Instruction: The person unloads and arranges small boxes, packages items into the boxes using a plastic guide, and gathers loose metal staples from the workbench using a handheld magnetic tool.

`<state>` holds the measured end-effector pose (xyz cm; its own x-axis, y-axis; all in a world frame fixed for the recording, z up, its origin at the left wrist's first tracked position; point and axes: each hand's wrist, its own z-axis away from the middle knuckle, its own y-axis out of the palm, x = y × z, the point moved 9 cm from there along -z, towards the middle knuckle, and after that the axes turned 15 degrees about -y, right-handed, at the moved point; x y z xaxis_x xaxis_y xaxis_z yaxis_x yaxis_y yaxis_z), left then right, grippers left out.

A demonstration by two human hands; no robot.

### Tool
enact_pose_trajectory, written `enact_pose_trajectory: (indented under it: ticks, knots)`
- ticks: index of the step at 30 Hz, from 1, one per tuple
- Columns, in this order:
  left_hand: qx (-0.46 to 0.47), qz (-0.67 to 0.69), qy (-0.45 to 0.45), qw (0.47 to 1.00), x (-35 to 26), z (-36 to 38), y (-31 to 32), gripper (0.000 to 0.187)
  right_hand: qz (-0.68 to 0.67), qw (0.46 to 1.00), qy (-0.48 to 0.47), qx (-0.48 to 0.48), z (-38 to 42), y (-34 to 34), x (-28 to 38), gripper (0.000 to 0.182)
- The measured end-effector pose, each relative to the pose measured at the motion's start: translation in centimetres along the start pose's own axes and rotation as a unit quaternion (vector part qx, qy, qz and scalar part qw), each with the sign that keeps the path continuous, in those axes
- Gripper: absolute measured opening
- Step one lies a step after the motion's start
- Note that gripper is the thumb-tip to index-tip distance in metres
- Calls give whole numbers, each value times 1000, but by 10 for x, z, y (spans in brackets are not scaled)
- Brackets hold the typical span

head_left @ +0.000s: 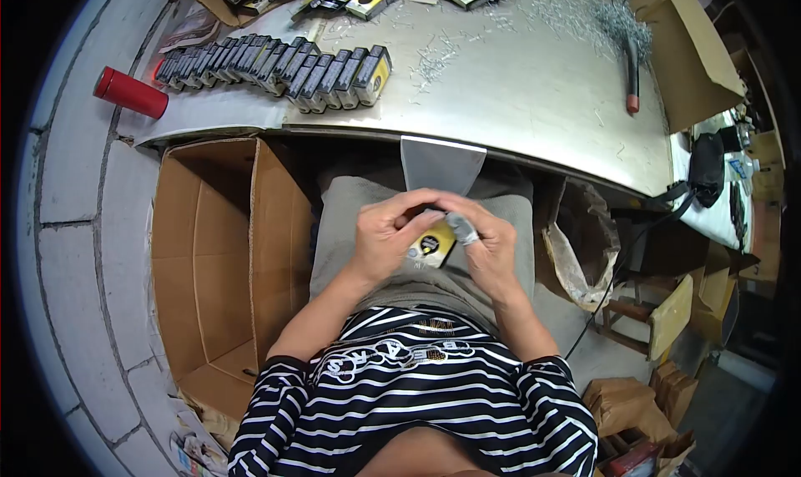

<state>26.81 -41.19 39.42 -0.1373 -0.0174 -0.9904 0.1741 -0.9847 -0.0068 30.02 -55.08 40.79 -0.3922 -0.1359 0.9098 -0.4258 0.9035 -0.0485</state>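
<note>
Red flask [131, 93], one, upper left | pale blockwork [77, 160], far left | black bag [707, 168], upper right | wooden stool [672, 317], right | brown paper bags [622, 403], several, lower right

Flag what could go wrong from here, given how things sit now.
1. The yellow box is held between the left hand and right hand above the lap, off the table; if the grip slips, it would probably drop.
2. The row of boxes stands near the table's front edge, so a bump might topple some.
3. Loose metal pieces lie scattered beside that row; a reaching hand could brush them about.
</note>
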Motion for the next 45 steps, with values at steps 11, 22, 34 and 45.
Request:
enact_pose_trajectory:
  ticks: [11, 22, 34, 45]
  knots:
    - [-211, -587, 210, 753, -141, -209, -38, 49, 455, 852, -159, 204, -189, 18, -86, 51]
    - [-128, -347, 135, 919, -129, -314, -93, 37, 554, 804, -93, 194, -244, -108, -132, 64]
    - [-4, -33, -272, 962, 141, 12, -66, 32, 304, 951, -54, 11, -153, -113, -78, 48]
    - [105, 123, -450, 878, 191, 16, 15, 29, 476, 859, -93, 163, -72, 29, -24, 61]
